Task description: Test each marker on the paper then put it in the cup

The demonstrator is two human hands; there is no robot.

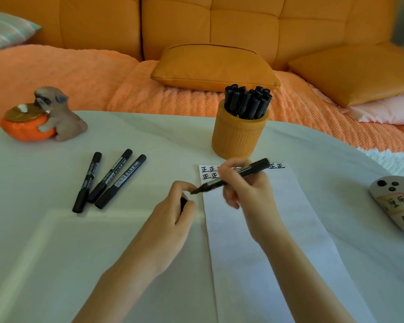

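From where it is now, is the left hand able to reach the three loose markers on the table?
Probably yes. Only bare table lies between the left hand and the three loose markers, nothing blocking. But its fingers hold a black cap, so grasping one looks awkward.

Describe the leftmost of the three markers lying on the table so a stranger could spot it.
On the white table, find the dog figurine at the far left; three black markers fan out in front of it. Take the leftmost marker, the one whose lower end reaches nearest the person.
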